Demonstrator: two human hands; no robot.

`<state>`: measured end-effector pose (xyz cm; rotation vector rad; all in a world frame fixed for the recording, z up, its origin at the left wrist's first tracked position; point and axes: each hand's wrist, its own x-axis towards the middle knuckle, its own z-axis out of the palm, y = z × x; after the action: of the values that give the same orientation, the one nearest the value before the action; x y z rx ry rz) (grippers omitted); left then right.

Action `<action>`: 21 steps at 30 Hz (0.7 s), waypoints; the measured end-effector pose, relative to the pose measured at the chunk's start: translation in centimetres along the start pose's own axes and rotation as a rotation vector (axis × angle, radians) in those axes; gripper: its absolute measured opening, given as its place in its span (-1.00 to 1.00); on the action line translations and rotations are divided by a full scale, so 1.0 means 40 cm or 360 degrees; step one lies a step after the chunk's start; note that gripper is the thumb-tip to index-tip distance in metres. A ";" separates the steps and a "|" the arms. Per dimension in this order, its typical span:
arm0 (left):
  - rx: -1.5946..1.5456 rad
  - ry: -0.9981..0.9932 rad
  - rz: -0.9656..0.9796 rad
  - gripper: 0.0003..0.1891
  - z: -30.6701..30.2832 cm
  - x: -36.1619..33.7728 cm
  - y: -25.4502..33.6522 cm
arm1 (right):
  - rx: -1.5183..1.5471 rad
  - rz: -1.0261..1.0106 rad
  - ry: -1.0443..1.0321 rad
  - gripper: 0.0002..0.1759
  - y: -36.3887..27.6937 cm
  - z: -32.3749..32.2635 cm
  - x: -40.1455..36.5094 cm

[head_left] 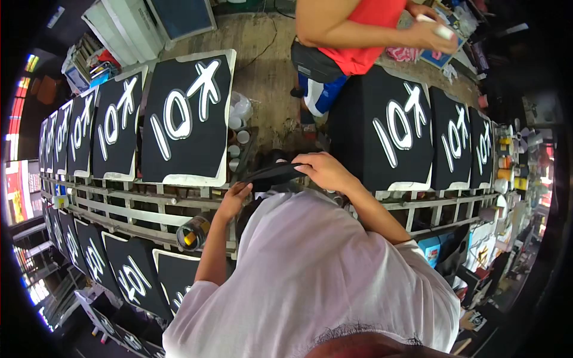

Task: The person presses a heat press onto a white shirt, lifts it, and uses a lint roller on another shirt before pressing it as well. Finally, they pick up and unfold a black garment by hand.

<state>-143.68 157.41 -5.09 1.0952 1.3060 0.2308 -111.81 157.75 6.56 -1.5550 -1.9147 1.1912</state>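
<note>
**Now: both hands on a black cloth between two rows of printed boards**

Note the layout first. Your left row of print boards carries black fabric printed with a white "10X" mark, and more of these boards run off to the far left and lie below the rail. A second row of the same boards stands to your right. A slatted metal rail frame runs along the near edge of both rows.

A co-worker in a red top leans in at the far side, with one hand around a small white object.

You hold the black cloth in the gap between the two rows, just ahead of your chest. Your right hand is curled over its upper edge, fingers closed on the fabric. Your left hand grips its lower end, fingers bent tight.

A round tin rests on the rail beside your left forearm. Small white cups stand beyond the cloth.
</note>
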 end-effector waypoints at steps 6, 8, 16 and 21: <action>-0.0518 0.0212 -0.0307 -0.31 -0.006 0.120 0.003 | 0.0007 -0.0225 -0.0127 -0.75 0.101 -0.066 0.240; -0.0779 0.0140 -0.0295 -0.34 0.002 0.172 0.036 | 0.0016 -0.0352 -0.0094 -0.76 0.151 -0.085 0.297; -0.1046 0.0040 -0.0240 -0.47 -0.028 0.384 0.380 | 0.0270 -0.0071 -0.0217 -0.76 0.195 -0.320 0.483; -0.0854 -0.0136 -0.0294 -0.48 -0.077 0.624 0.573 | 0.0600 0.0135 0.0035 -0.75 0.329 -0.425 0.629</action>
<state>-128.69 187.95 -3.88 0.5218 1.1670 0.3665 -98.90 187.56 0.38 -1.4458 -1.5122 1.4644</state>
